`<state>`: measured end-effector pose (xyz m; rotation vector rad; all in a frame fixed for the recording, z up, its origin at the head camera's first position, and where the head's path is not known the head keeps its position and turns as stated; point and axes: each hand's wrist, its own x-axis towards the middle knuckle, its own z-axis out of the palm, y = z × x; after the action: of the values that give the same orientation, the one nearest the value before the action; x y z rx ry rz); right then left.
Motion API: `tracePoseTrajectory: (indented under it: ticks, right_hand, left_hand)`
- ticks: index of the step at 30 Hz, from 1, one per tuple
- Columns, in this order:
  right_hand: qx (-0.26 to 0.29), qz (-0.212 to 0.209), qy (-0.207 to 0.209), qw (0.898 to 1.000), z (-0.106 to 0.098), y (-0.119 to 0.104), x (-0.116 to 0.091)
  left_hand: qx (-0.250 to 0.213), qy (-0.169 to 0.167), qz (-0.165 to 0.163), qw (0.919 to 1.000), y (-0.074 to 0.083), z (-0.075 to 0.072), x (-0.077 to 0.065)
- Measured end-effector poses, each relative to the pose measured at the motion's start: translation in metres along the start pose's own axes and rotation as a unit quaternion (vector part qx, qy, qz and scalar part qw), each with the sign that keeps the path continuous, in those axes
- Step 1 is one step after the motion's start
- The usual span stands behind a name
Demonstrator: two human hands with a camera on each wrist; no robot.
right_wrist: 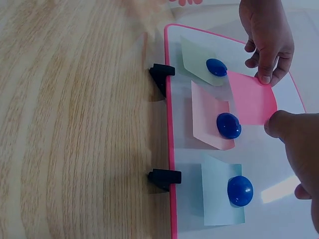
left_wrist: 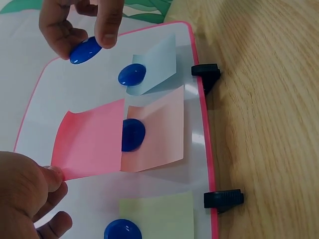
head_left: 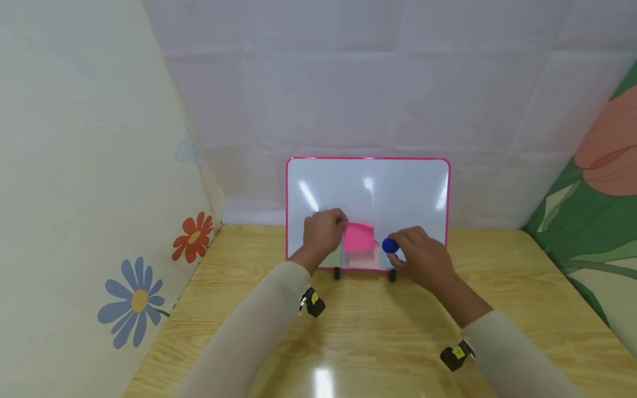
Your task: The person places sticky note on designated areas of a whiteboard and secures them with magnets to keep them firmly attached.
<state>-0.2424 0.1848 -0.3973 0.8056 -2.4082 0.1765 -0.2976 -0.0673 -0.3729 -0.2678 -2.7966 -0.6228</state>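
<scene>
My left hand (head_left: 320, 231) pinches a bright pink sticky note (head_left: 359, 237) by its upper left corner, against or just in front of a whiteboard (head_left: 413, 188). To the right of that note, my right hand (head_left: 423, 257) holds a round blue magnet (left_wrist: 84, 51) between thumb and fingers. Below the bright note, a pale pink note (left_wrist: 158, 132) sits under another blue magnet (right_wrist: 229, 125). A light blue note (right_wrist: 219, 194) and a pale green note (left_wrist: 167, 216) flank it, each under its own blue magnet. In the right wrist view the held magnet is mostly hidden.
The pink-framed whiteboard stands upright on two black feet (head_left: 392, 275) on a wood-grain table (head_left: 358, 337). White cloth (head_left: 373, 99) hangs behind it. Flower-printed panels (head_left: 89, 193) close in the left and right sides.
</scene>
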Motion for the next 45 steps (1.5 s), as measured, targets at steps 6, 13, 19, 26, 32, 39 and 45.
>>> tracePoseTrajectory:
  ticks: [6,13,19,26,32,39,45]
  right_hand:
    - [-0.010,0.016,-0.017,1.000,0.004,-0.002,0.007]
    - [-0.005,0.015,-0.012,1.000,0.007,-0.004,0.014]
    - [-0.003,0.001,0.019,1.000,0.013,-0.004,0.019]
    - [-0.008,0.004,0.022,1.000,0.018,-0.004,0.024]
    - [-0.016,0.015,0.011,1.000,0.021,-0.003,0.027]
    - [-0.024,0.012,0.022,0.999,0.024,-0.003,0.032]
    - [-0.021,0.007,0.025,0.999,0.025,-0.006,0.037]
  left_hand:
    - [0.018,0.007,0.008,0.9998,0.000,0.000,0.006]
    - [0.033,0.020,0.017,0.9991,0.006,0.000,0.015]
    - [0.043,0.024,0.023,0.9985,0.012,0.000,0.019]
    - [0.049,0.018,0.018,0.9984,0.016,-0.001,0.021]
    - [0.059,0.030,0.025,0.9975,0.014,-0.002,0.024]
    - [0.055,0.041,0.020,0.9974,0.010,-0.003,0.027]
    - [0.047,0.043,0.009,0.9979,0.010,0.000,0.031]
